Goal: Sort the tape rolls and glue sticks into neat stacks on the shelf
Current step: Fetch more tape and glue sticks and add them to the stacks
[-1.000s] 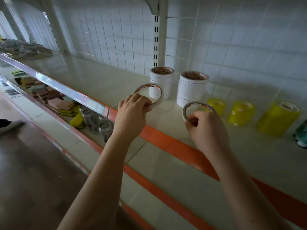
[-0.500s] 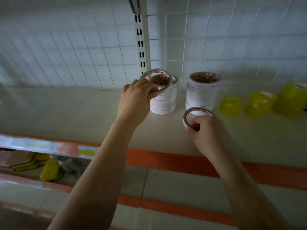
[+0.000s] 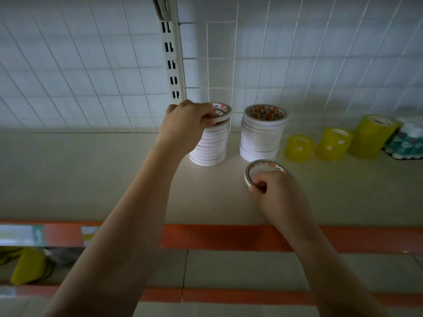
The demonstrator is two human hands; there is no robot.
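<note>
My left hand [image 3: 186, 124] grips a thin white tape ring [image 3: 220, 113] atop the left white tape stack [image 3: 210, 145]; my right hand [image 3: 278, 192] holds another ring [image 3: 254, 168] before the neighbouring stack [image 3: 261, 136], next to be lifted on squarely

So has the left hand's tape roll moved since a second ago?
Yes. The tape roll in the left hand went back, onto the left stack by the upright.

A white wire grid [image 3: 80, 65] backs the shelf, with a slotted upright [image 3: 171, 62] at 12 o'clock. At 3 o'clock a pack of teal-and-white items [image 3: 407, 143] sits at the frame edge, too cropped to identify. An orange strip [image 3: 217, 236] edges the shelf front. At 8 o'clock, on a lower level, lie yellow items [image 3: 27, 266], blurred.
</note>
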